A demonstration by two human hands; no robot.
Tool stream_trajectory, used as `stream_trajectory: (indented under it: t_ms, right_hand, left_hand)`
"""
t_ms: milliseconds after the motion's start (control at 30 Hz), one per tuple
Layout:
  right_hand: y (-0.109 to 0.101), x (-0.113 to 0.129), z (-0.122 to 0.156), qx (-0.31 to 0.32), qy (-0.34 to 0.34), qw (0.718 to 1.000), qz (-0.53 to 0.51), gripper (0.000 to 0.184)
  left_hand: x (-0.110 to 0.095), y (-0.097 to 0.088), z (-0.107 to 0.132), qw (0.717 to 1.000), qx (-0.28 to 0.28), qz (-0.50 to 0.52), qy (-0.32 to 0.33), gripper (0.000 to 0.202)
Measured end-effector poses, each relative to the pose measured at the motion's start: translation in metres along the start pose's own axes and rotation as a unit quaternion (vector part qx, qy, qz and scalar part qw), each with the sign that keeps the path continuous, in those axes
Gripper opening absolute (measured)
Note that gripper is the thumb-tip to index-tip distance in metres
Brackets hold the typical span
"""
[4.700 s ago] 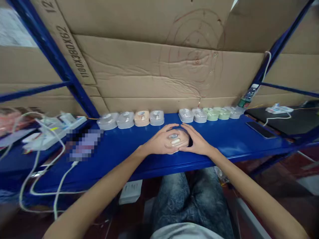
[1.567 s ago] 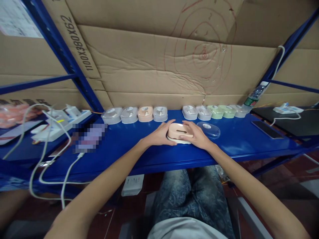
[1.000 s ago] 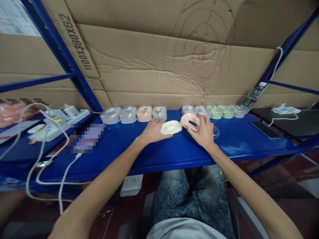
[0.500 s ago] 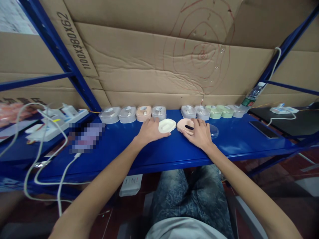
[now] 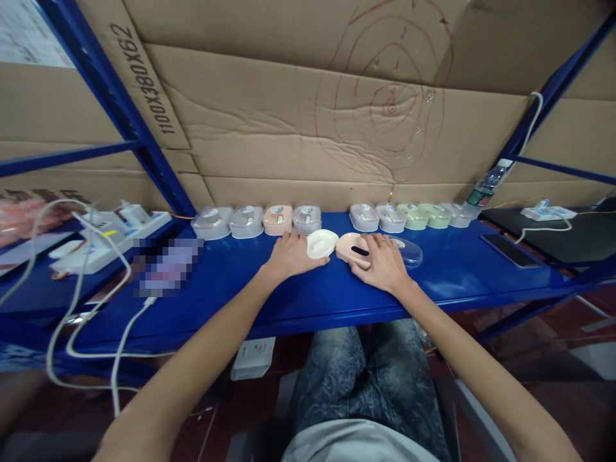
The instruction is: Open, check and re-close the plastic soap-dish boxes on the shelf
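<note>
My left hand is closed around the left side of a shallow white tray, thumb along its near edge. A peach box base with a dark oval slot is gripped by my right hand, whose fingers cover its right part. The tray and the base meet edge to edge, or nearly so, on the blue tabletop. Partly behind my right hand lies a clear plastic lid.
Lidded boxes in grey, peach and green line the back. A bottle leans at the right, near a dark phone. At the left are power strips and a white cable.
My right hand has slid the peach base left, up to the white tray. More of the clear lid now shows. My left hand has hardly moved.
</note>
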State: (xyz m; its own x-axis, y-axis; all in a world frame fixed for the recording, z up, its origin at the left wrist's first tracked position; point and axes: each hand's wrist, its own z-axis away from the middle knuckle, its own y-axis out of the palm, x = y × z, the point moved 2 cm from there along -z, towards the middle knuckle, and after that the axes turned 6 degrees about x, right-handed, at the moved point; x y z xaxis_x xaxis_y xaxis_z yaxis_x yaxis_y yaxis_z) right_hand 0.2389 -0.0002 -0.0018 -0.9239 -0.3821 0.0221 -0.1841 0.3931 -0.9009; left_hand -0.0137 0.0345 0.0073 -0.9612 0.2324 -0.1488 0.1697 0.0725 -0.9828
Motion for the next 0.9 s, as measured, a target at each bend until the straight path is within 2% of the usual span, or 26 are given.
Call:
stream_trajectory:
  t_ms: [133, 300, 400, 467, 667, 800, 900]
  right_hand:
    - [0.001, -0.001, 0.000, -0.024, 0.003, 1.000, -0.018, 0.058]
    - [0.000, -0.007, -0.001, -0.086, 0.016, 0.993, -0.075, 0.055]
    - [-0.001, -0.013, -0.001, -0.126, 0.004, 0.984, -0.125, 0.056]
    - [-0.001, -0.015, -0.002, -0.138, -0.020, 0.978, -0.158, 0.056]
    - [-0.002, -0.014, -0.003, -0.135, -0.107, 0.960, -0.221, 0.060]
    - [-0.003, -0.011, -0.002, -0.120, -0.142, 0.952, -0.245, 0.063]
    - [-0.004, -0.009, 0.000, -0.091, -0.137, 0.954, -0.251, 0.065]
  left_hand:
    - [0.001, 0.000, -0.001, 1.000, -0.003, -0.011, 0.005, 0.097]
    - [0.003, 0.000, -0.003, 1.000, -0.001, 0.016, 0.016, 0.087]
    - [0.004, 0.001, -0.007, 0.996, -0.009, 0.063, 0.064, 0.085]
    - [0.005, 0.002, -0.009, 0.989, -0.008, 0.103, 0.103, 0.091]
    - [0.003, 0.009, -0.013, 0.948, 0.035, 0.252, 0.192, 0.118]
    - [-0.001, 0.010, -0.011, 0.910, 0.053, 0.319, 0.259, 0.119]
    - [-0.002, 0.009, -0.009, 0.911, 0.062, 0.312, 0.264, 0.121]
